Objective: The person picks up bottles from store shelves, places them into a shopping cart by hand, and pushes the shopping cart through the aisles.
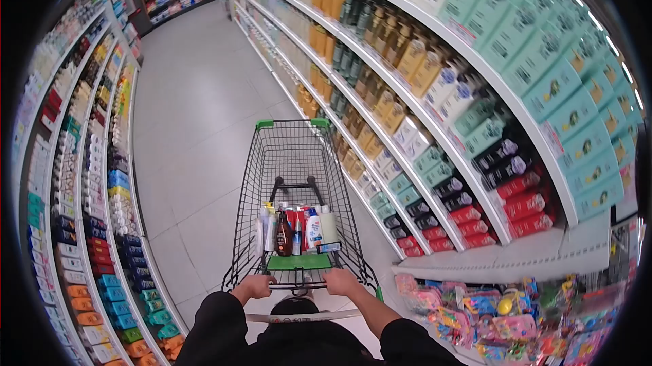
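Both hands (252, 288) (341, 281) gripping wire cart (292, 155), bottles (299, 229) inside.

A wire cart (293, 162) stands on the pale tiled floor (197, 121), in the aisle between shelves left (88, 182) and right (435, 121). At its near end, bottles (299, 229) stand upright, packed close together. The far part of the basket shows bare wire. Both shelves are stacked full of packaged goods.

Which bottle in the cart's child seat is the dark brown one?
The dark brown bottle stands left of centre in the cart, beside the white bottle with a blue label; the others are pale or white.
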